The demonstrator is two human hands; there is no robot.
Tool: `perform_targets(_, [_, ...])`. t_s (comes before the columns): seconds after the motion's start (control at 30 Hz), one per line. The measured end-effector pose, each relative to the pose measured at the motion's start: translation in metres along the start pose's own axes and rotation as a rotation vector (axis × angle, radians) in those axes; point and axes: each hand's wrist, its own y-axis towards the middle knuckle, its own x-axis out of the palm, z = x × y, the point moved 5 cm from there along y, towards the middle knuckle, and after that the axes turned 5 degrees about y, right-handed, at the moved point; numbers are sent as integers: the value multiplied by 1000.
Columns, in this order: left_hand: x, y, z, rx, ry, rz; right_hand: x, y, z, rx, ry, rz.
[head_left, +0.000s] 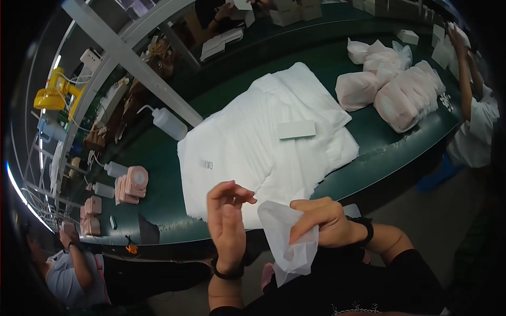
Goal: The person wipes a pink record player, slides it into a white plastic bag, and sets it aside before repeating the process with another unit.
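My right hand (pixel 329 224) grips a thin, translucent white bag (pixel 287 242), its thumb pressed against the sheet and the bag hanging toward my body. Beside it, my left hand (pixel 226 224) is raised with palm up and fingers loosely bent and apart, holding nothing. Both hands are over the near edge of a large spread pile of white soft bags (pixel 237 142) on the green table. On that pile rests a small white oblong box (pixel 296 129). A pale piece (pixel 352 210) shows behind my right wrist, too hidden to make out.
Pink items wrapped in translucent bags (pixel 406 100) are heaped at the right. Bare pink devices (pixel 132 184) stand at the left, near squeeze bottles (pixel 168 124). A metal post (pixel 142 68) rises behind, with a yellow fan (pixel 50 98). Co-workers (pixel 472 126) (pixel 74 274) sit at both sides.
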Motion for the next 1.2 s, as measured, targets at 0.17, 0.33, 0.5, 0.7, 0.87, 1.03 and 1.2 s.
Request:
perform_targets(0.17, [22,-63,-104,-706,-269,-293,1,14,-31,-296,-81,-10])
perform_targets(0.33, [16,-68,-94,-625,-296,-189,-6,15,-44,-487,-167,18])
perform_targets(0.5, [-3,-68,-80,-520,-350,34,-46,-25,-22,-347,-16,594])
perform_targets(0.7, [-5,-18,4,247,383,-477,-56,-66,78,680,47,269])
perform_targets(0.87, [12,-2,-10,-73,710,-614,-39,-80,67,854,854,405])
perform_targets(1.03, [51,39,-18,-115,715,-498,-59,-74,39,592,-110,279])
perform_targets(1.2, [56,63,40,612,419,-523,-137,-74,-7,633,-552,499])
